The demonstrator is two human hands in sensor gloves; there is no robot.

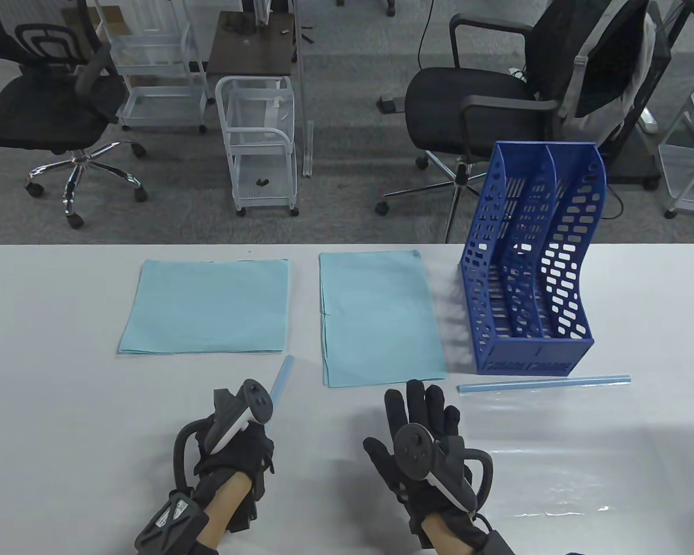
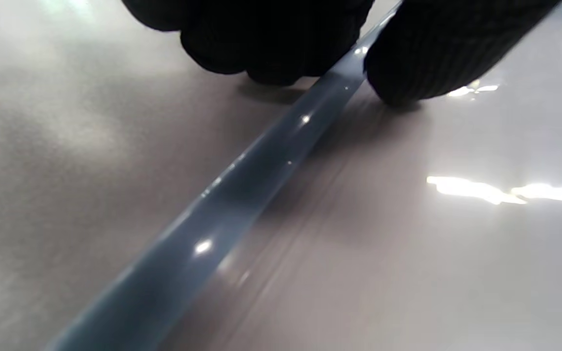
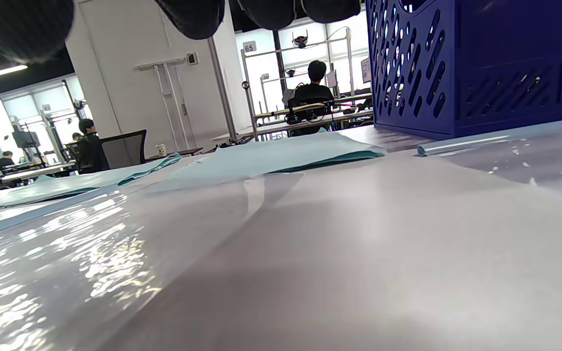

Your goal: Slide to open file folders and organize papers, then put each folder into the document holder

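Note:
My left hand (image 1: 244, 440) pinches a blue slide bar (image 1: 282, 374) near the table's front; in the left wrist view fingers (image 2: 271, 48) and thumb close round the bar (image 2: 242, 195). My right hand (image 1: 422, 416) lies flat with straight fingers on a clear folder sheet (image 1: 347, 462) beside it. Two light-blue paper stacks (image 1: 205, 306) (image 1: 379, 318) lie further back. The blue document holder (image 1: 532, 350) stands at the right with its slots holding nothing. A second clear folder (image 1: 555, 451) with its slide bar (image 1: 543, 383) lies in front of the holder.
Beyond the table's far edge stand two office chairs (image 1: 40, 104) (image 1: 497, 98) and white wire carts (image 1: 260, 144). The right wrist view shows the holder (image 3: 481, 73) close at the right and people seated at desks far behind.

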